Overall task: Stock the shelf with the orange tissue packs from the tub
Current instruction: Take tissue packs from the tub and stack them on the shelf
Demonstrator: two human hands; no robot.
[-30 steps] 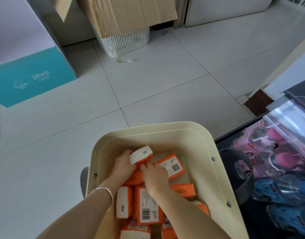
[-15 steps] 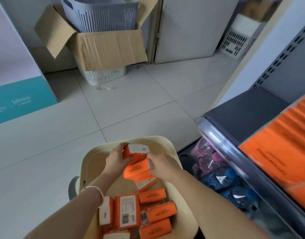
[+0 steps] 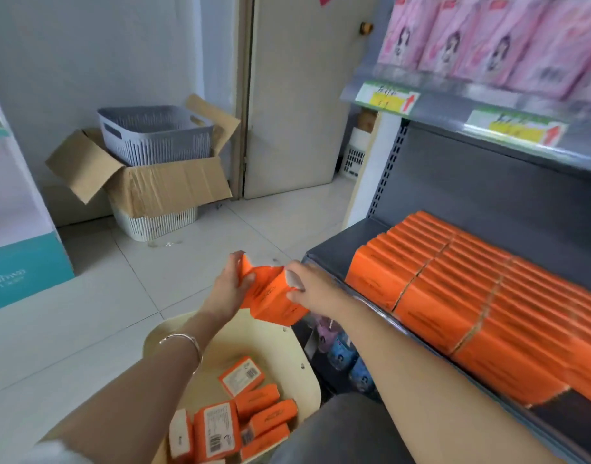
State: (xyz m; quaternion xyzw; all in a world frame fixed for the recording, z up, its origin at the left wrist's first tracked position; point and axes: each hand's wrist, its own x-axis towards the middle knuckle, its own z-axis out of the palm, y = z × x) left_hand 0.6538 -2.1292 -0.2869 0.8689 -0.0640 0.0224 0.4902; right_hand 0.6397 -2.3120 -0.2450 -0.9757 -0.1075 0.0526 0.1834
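Between both hands I hold a small stack of orange tissue packs [image 3: 270, 296] in the air above the cream tub [image 3: 307, 360]. My left hand [image 3: 232, 284] grips the stack's left end and my right hand [image 3: 309, 284] grips its right end. Several more orange packs [image 3: 254, 400] lie loose in the tub below. To the right, the grey shelf [image 3: 334, 249] carries rows of the same orange packs [image 3: 454, 289], with bare shelf at its left end. The held stack is just left of the shelf's front corner.
Pink packets [image 3: 488, 38] fill the upper shelf above price labels [image 3: 386, 97]. Blue and pink items [image 3: 341, 353] sit on the shelf below. A cardboard box [image 3: 160, 185] holding a grey basket [image 3: 153, 132] stands on a white basket by the door [image 3: 294, 95]. A teal carton [image 3: 23, 279] stands left.
Both hands lifted the packs out of the tub and carried them up and right toward the shelf. The view rose from the tub to the shelves.
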